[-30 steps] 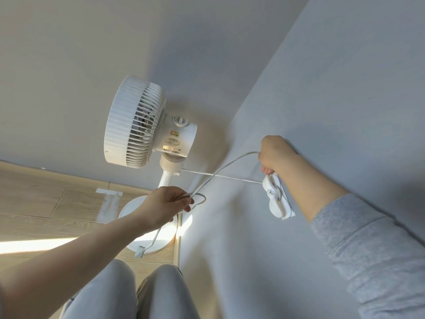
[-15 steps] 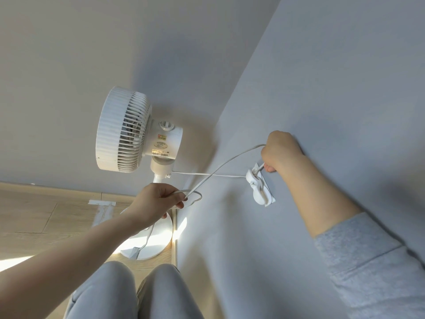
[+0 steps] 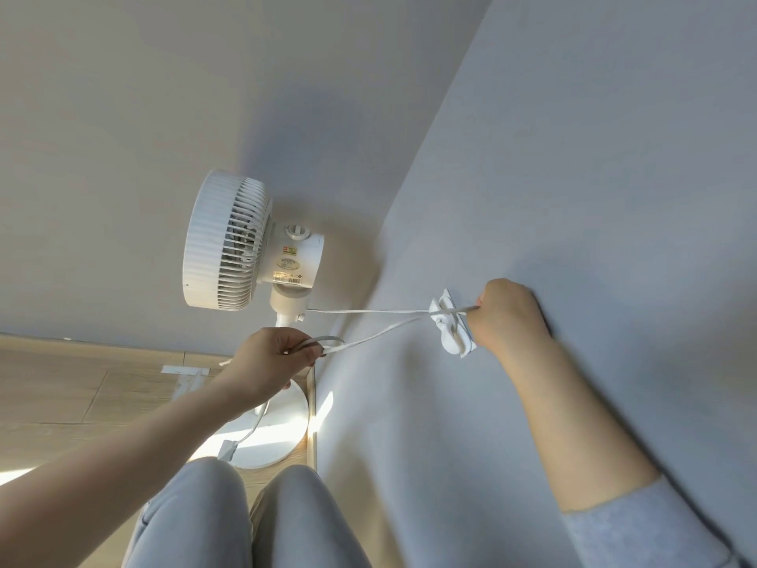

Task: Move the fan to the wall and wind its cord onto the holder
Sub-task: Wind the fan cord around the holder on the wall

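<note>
A white pedestal fan [image 3: 241, 243] stands in the room corner on its round base [image 3: 278, 428]. Its white cord [image 3: 368, 311] runs from the fan's neck to a white cord holder [image 3: 452, 332] fixed on the right wall. My right hand [image 3: 508, 313] grips the cord right at the holder, against the wall. From there the cord comes back to my left hand [image 3: 270, 358], which holds a loop of it in front of the fan's pole. Below that hand the cord hangs down to the plug [image 3: 226, 449], above the base.
Grey walls meet in the corner behind the fan. Wooden floor [image 3: 82, 395] with a strip of white tape [image 3: 184, 371] lies to the left. My knees in grey trousers [image 3: 245, 518] are at the bottom, close to the right wall.
My right hand has carried the cord across the holder from its left side to its right. My left hand keeps its loop. The view has shifted, so everything sits differently in frame.
</note>
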